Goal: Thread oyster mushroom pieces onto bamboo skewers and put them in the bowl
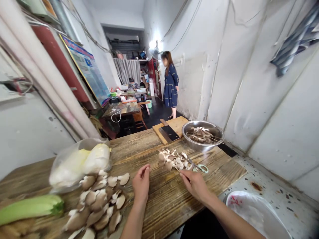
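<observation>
My right hand is closed in a pinch on a thin wooden skewer, whose tip lies by a pile of torn oyster mushroom pieces. Just beyond that hand, scissors with pale green handles rest against the pile. My left hand is held over the table, its fingers curled together, and nothing shows in them. To its left is a heap of whole oyster mushrooms. A steel bowl at the far right holds skewered mushrooms with sticks poking out.
A cleaver lies on a cutting board beside the bowl. Bagged cabbages and a green gourd-like vegetable occupy the table's left. A lined bin stands right of the table. A person stands beyond; another sits farther back.
</observation>
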A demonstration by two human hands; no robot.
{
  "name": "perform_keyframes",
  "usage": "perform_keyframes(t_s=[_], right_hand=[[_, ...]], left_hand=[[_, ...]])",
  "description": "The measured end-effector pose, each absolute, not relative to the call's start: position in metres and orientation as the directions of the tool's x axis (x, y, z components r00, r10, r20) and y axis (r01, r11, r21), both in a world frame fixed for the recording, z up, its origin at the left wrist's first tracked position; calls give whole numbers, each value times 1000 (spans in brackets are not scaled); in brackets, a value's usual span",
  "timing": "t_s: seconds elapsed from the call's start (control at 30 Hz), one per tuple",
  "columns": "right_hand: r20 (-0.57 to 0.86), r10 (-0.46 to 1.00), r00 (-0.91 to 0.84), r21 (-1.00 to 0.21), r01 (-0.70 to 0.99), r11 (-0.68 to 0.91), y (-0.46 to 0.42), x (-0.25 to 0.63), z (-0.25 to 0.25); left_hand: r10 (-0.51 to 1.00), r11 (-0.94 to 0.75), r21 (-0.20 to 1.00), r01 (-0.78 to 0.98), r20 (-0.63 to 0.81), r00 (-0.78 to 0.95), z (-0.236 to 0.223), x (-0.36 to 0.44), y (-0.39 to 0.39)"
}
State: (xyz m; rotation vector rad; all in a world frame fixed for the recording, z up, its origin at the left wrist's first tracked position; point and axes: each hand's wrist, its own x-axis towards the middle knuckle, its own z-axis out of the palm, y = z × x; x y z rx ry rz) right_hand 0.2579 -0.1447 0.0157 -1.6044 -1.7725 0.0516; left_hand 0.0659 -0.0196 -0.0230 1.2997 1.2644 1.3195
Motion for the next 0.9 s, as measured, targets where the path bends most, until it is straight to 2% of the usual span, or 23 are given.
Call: perform_keyframes(t_s=[0.1,0.2,0.33,0.43,0.57,0.9], right_hand=[[541,841,16,-380,897,228,-143,281,44],[563,826,34,-249,960,130,-139,315,81],[473,876,91,-41,996,-82,-123,365,130],[317,911,264,115,943,-314,-99,395,150],[257,906,335,116,920,-373,-71,416,146],[86,920,381,109,915,-389,-51,407,96]], left_hand=[[993,-88,992,86,94,-74,-27,65,-17],[997,-72,994,79,74,-32,-28,66,-17],[998,-57,994,90,57,-2,-29,68,-19],[998,-51,994,91,49,29,-32,69,-18],[997,-44,994,101,38,60,-38,69,-15],[994,-39,990,133,24,110,-45,70,-14]])
